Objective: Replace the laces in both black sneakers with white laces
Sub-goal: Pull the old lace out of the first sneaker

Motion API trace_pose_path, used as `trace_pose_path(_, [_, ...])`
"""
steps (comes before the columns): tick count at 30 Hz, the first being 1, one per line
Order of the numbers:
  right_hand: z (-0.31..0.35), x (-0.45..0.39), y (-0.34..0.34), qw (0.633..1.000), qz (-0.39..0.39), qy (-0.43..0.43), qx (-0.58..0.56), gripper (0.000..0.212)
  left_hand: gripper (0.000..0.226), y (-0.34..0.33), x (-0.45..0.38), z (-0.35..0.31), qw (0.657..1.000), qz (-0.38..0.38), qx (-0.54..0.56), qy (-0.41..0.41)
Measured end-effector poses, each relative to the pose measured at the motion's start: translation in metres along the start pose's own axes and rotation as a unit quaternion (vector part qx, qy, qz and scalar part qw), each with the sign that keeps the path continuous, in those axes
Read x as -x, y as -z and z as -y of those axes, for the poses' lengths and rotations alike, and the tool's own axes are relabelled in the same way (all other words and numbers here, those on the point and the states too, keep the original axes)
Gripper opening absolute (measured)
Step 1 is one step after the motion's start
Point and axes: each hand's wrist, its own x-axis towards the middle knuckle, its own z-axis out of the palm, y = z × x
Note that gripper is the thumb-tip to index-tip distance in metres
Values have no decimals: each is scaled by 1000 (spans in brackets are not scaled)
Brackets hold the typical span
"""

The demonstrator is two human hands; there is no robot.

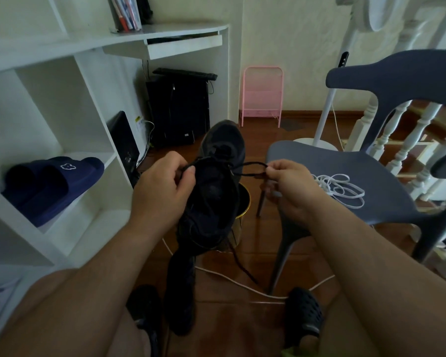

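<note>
Black lace [245, 169] runs taut between the two hands: the left hand [162, 189] pinches one strand between thumb and forefinger against the side of the black sneaker [216, 191], and the right hand [289, 186] pinches the other end just right of the shoe, its remaining fingers curled underneath. The sneaker is held up in front of the person, toe pointing away, its heel end resting over a gold-rimmed tin [241, 217] that stands on the wooden floor [242, 325]. A loose end of the black lace hangs down past the tin toward the floor. A second dark shoe [179, 292] hangs or stands below the first, between the person's knees; which one cannot be told. White laces [340, 188] lie in a loose tangle on the seat of a grey-blue chair [345, 163], just right of the right hand. A white cable [232, 279] crosses the floor beneath. To the left, a white shelf unit [62, 140] holds a pair of navy slides [52, 184]. A pink metal rack [262, 95] leans against the far wall.
</note>
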Motion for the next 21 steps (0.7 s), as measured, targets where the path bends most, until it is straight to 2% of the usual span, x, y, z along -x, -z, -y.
trace_pose_path(3, [9,8,-4,998,32,49,-1,35,16,-2,1,-2,1000,9,-12,-12])
trace_pose_path(5, [10,17,-8,987,56,120,87,37,16,-4,2,-3,999,15,-23,-18])
trace_pose_path(7, [5,21,-12,947,74,206,235,33,16,-6,3,-4,999,18,-27,-26])
trace_pose_path(9, [-2,20,-14,879,73,274,383,39,16,-7,4,-5,999,22,-34,-35])
trace_pose_path(11, [-5,14,-14,823,50,327,462,31,16,-9,5,-7,998,28,-42,-42])
trace_pose_path(13, [-4,11,-14,796,25,348,496,16,17,-11,6,-7,997,34,-44,-45])
trace_pose_path(16, [-7,7,-12,796,1,320,514,11,16,-10,5,-4,998,32,-40,-34])
trace_pose_path(17, [-7,2,-7,811,-32,296,503,12,16,-8,4,-2,998,28,-38,-29])
trace_pose_path(19, [-1,-6,11,866,-119,213,436,20,16,-6,2,0,999,16,-27,-22])
trace_pose_path(21, [3,-11,28,894,-153,146,395,23,16,-3,1,1,1000,6,-13,-15])
